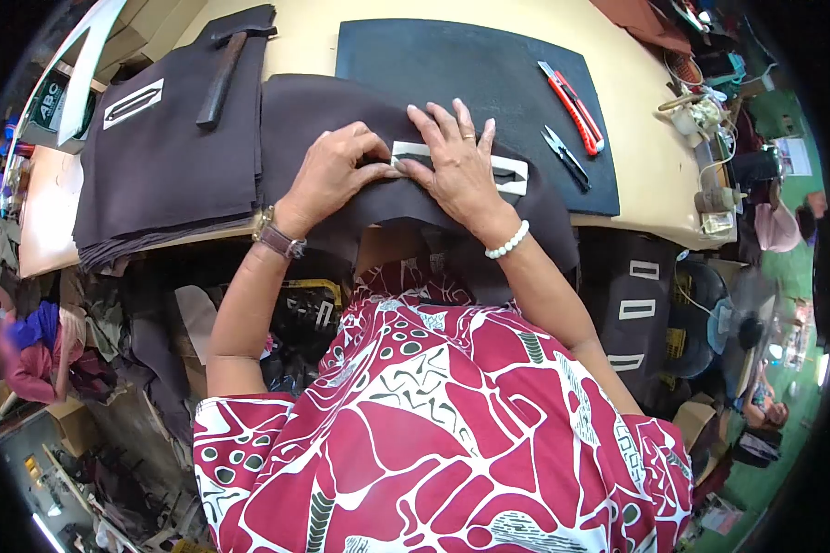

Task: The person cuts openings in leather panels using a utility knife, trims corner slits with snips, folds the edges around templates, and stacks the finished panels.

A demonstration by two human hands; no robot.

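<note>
A dark brown fabric panel (314, 115) lies across the table edge and hangs toward my lap. On it is a white rectangular patch (516, 188) with a dark slot, partly covered by my right hand. My left hand (339, 169) is closed in a pinch at the patch's left end, thumb and index finger meeting there. My right hand (461, 173) rests over the patch's middle, fingers stretched out and spread, with its thumb close to the left thumb. What lies under the right palm is hidden.
Left of me, a hammer (221, 81) lies on a stack of brown panels (171, 175). A black cutting mat (415, 64) holds a red utility knife (572, 109) and thread snips (567, 157). More patched brown fabric (632, 286) hangs at the right.
</note>
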